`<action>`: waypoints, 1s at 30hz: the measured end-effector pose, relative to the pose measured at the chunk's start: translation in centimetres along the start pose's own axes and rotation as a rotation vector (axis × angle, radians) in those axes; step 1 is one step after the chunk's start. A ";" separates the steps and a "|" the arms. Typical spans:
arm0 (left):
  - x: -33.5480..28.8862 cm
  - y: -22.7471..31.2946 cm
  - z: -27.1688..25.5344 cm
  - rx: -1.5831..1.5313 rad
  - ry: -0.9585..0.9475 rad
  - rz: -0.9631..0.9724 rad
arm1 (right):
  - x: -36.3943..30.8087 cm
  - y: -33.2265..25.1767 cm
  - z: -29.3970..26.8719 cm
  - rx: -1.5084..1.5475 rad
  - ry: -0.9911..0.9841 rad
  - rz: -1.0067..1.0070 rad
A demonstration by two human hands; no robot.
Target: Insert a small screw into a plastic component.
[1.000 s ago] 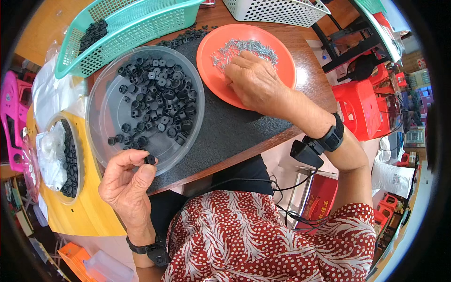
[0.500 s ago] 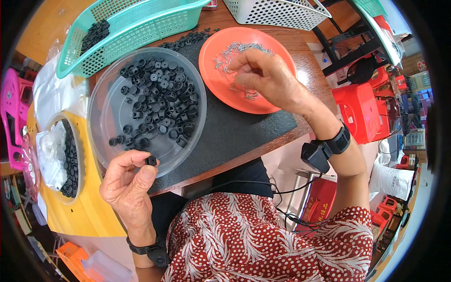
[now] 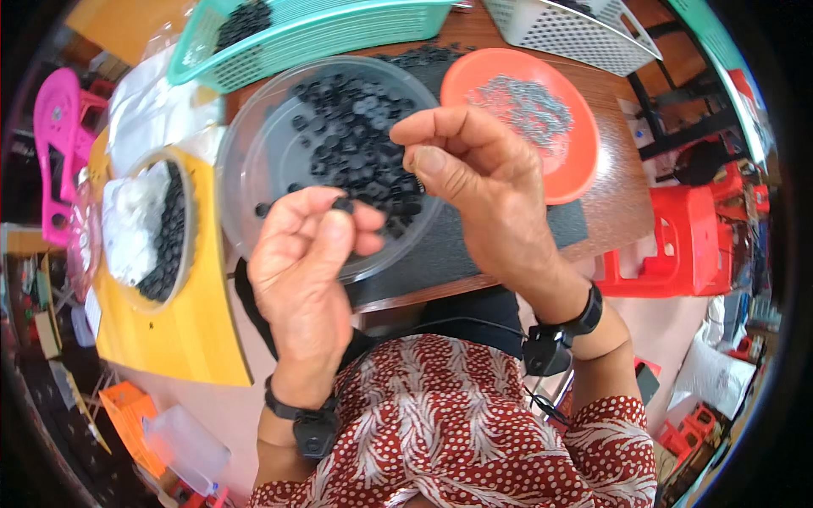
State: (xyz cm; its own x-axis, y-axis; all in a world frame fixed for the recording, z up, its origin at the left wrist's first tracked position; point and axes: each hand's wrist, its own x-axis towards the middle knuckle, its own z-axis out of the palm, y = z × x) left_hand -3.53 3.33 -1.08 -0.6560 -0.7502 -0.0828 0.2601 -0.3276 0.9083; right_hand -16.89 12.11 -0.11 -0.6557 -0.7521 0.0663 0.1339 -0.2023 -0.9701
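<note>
A small black plastic part sits pinched between the thumb and forefinger of my left hand, in front of the round clear tub. Level with it and to the right is my right hand, its thumb and fingers curled in a pinch. A tiny thin sliver shows just below that thumb, too small to name. Behind both hands, the clear plastic tub holds a heap of similar black parts. The orange plate carries many small silvery metal pins or screws.
A green basket with black pieces and a white perforated basket stand at the back. Loose black bits lie by the dark mat. On the left, a yellow board bears another tub. A red stool stands right.
My right hand has left the orange plate and come left and toward my left hand, still in a pinch. My left hand keeps the black part. The head view has shifted, moving the scene rightward.
</note>
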 end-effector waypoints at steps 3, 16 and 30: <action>-0.2 0.0 0.4 -0.052 0.014 0.015 | -0.9 1.2 3.3 0.023 0.086 -0.128; -1.0 -0.1 -0.9 -0.066 0.061 0.165 | -2.0 2.9 4.8 -0.404 0.065 -0.533; -1.3 0.5 -2.6 -0.312 -0.156 0.025 | -3.3 0.7 4.5 -0.204 0.052 -0.382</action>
State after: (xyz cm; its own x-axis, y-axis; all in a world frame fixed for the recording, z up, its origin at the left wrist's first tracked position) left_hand -0.71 2.61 -1.64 -0.7407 -0.6715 0.0232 0.4659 -0.4884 0.7379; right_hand -11.28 11.58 0.04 -0.6666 -0.6138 0.4229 -0.2717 -0.3282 -0.9047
